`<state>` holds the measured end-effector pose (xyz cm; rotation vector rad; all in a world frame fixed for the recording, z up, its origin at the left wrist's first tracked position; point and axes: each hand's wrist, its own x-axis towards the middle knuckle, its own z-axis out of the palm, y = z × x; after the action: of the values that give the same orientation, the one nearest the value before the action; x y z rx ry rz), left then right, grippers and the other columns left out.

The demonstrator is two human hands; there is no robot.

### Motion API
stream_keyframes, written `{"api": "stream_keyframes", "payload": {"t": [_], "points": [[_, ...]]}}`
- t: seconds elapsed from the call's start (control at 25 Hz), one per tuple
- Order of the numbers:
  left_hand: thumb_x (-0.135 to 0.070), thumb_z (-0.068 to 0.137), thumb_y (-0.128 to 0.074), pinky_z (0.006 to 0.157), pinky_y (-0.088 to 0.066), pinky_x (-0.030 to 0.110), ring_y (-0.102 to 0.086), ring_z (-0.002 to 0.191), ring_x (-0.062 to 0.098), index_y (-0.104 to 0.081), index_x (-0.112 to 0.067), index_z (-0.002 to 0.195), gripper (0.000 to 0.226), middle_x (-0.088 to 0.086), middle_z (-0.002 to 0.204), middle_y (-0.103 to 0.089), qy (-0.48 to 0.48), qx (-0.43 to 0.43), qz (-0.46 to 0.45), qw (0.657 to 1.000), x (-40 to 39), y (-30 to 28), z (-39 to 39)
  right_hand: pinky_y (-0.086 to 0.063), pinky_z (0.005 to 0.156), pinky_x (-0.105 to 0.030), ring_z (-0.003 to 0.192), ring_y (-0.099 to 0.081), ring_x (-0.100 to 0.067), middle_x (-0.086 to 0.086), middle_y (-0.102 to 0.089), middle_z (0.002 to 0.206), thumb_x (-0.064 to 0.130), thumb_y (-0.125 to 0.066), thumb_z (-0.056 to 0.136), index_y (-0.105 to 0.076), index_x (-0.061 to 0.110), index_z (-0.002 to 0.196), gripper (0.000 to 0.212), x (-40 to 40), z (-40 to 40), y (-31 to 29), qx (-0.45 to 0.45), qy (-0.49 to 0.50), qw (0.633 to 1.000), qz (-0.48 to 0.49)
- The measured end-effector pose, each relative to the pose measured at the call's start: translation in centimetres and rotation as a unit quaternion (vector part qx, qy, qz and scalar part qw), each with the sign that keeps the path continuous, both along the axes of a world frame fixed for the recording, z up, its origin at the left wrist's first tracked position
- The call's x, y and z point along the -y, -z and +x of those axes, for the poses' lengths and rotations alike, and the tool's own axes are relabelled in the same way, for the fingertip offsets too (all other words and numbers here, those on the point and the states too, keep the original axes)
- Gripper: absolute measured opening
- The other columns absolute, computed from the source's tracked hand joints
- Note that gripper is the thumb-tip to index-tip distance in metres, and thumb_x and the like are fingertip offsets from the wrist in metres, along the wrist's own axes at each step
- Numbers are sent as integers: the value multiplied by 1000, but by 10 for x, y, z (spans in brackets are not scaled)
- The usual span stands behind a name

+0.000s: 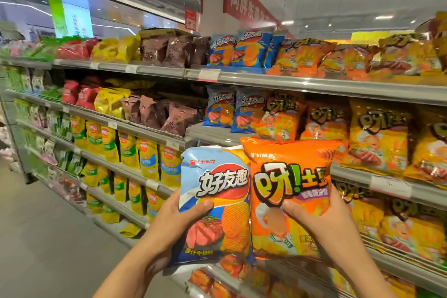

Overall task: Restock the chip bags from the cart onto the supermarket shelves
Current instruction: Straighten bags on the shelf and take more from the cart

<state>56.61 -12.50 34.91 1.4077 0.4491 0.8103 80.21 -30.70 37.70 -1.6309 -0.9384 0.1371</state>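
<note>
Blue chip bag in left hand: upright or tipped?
Upright, leaning slightly. The blue chip bag has its sealed top edge up and logo reading level; the left hand grips its lower left side.

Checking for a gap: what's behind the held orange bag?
Behind the orange chip bag, gripped by the right hand, matching orange bags peek above. The shelf spot directly behind is covered.

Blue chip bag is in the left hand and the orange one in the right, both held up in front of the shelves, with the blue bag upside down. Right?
Not quite: the head view shows the blue chip bag upright, its lettering reading normally. The rest stands: left hand holds it, right hand holds the orange bag, before the shelves.
</note>
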Motion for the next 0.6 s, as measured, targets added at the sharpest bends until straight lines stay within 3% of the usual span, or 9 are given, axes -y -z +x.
{"api": "stream_keyframes", "payload": {"t": [0.16, 0.28, 0.6], "points": [[-24, 82, -79, 93, -57, 35, -69, 115, 24, -68, -26, 125, 45, 3, 125, -72, 3, 1, -12, 1000, -54, 2, 38, -48, 71, -25, 87, -64, 15, 38, -67, 102, 80, -79, 45, -53, 61, 111, 74, -52, 35, -3, -3, -8, 1000, 5], [-25, 79, -80, 87, -59, 33, -70, 113, 26, -72, -30, 118, 40, 5, 122, -73, 1, 0, -18, 1000, -102, -8, 71, -49, 71, -26, 90, -66, 5, 38, -67, 101, 82, -78, 42, -54, 58, 113, 79, -96, 68, -10, -24, -6, 1000, -1], [-18, 81, -77, 81, -59, 26, -71, 111, 24, -63, -20, 129, 50, 5, 123, -73, 33, 20, -15, 999, -204, -32, 163, -50, 74, -32, 94, -65, -1, 33, -70, 96, 75, -83, 48, -54, 61, 106, 66, -162, 143, -24, -56, 33, 998, 23]]}}
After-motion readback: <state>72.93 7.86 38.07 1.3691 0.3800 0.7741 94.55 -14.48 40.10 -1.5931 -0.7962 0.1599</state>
